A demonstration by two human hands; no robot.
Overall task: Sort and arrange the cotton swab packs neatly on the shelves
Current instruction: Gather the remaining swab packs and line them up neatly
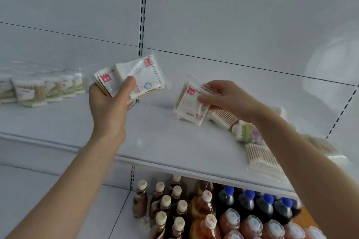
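While left hand [108,101] grips swab packs [134,75], right hand [227,97] pinches seemingly similar pack [189,105].

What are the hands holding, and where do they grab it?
The left hand grips a stack of red-labelled swab packs by its lower left end, thumb on front. The right hand pinches one red-labelled pack by its upper right edge.

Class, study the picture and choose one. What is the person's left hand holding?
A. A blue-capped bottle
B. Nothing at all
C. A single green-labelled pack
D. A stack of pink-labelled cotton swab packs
D: the left hand grips a stack of pink-labelled cotton swab packs, held over the shelf.
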